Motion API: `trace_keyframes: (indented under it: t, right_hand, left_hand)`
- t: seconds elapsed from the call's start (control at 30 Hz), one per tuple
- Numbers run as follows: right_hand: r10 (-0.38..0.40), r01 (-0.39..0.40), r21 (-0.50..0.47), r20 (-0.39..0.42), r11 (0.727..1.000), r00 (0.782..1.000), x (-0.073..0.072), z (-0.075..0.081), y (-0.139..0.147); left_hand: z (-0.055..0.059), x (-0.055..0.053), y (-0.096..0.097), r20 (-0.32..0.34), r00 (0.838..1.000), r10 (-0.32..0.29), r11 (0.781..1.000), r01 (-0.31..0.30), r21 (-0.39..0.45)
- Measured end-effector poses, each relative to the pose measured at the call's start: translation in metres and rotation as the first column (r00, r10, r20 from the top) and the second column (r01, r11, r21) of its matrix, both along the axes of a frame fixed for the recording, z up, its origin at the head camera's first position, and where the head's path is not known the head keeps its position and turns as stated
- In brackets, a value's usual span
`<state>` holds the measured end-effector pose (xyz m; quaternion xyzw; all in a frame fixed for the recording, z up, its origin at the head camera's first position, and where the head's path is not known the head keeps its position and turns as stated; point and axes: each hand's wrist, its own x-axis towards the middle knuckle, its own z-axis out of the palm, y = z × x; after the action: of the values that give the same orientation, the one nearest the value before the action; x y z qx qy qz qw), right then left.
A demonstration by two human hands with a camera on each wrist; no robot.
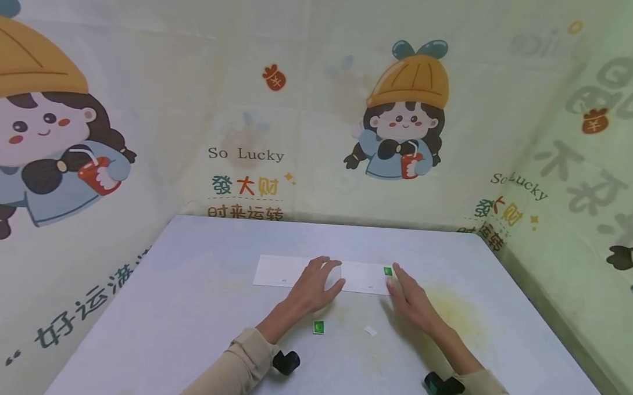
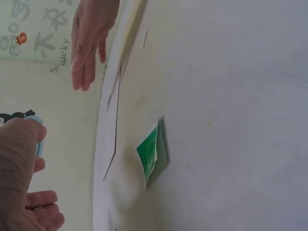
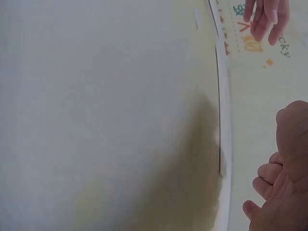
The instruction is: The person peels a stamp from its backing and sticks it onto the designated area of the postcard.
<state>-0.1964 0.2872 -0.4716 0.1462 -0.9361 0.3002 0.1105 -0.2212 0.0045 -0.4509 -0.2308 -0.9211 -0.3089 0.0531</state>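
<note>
Two flat white rectangles like envelopes lie end to end on the table, the left envelope and the right envelope. A small green stamp sits at the upper right corner of the right one. My left hand hovers around where the two meet, thumb and fingers apart, holding nothing. Beside the right envelope's outer end is my right hand, its fingers extended and nothing in its grasp. Nearer to me lies a second green stamp; the left wrist view shows this loose stamp bent up from the surface.
A small white paper scrap lies right of the loose stamp. The white table meets a printed cloth backdrop at its far edge. Black wrist cameras hang below both sleeves.
</note>
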Motion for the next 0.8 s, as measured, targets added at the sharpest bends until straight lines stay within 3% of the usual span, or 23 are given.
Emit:
trace_keyframes:
  t: [0.37, 0.8]
  right_hand:
    - [0.059, -0.053, 0.042, -0.16, 0.998, 0.985, 0.019, 0.013, -0.007]
    - [0.167, -0.158, 0.056, -0.234, 0.986, 0.958, 0.038, 0.027, -0.022]
  left_hand:
    - [0.008, 0.016, -0.019, -0.013, 0.999, -0.038, 0.997, 0.039, 0.073]
    - [0.013, 0.032, -0.04, -0.076, 0.997, -0.033, 0.993, 0.042, 0.111]
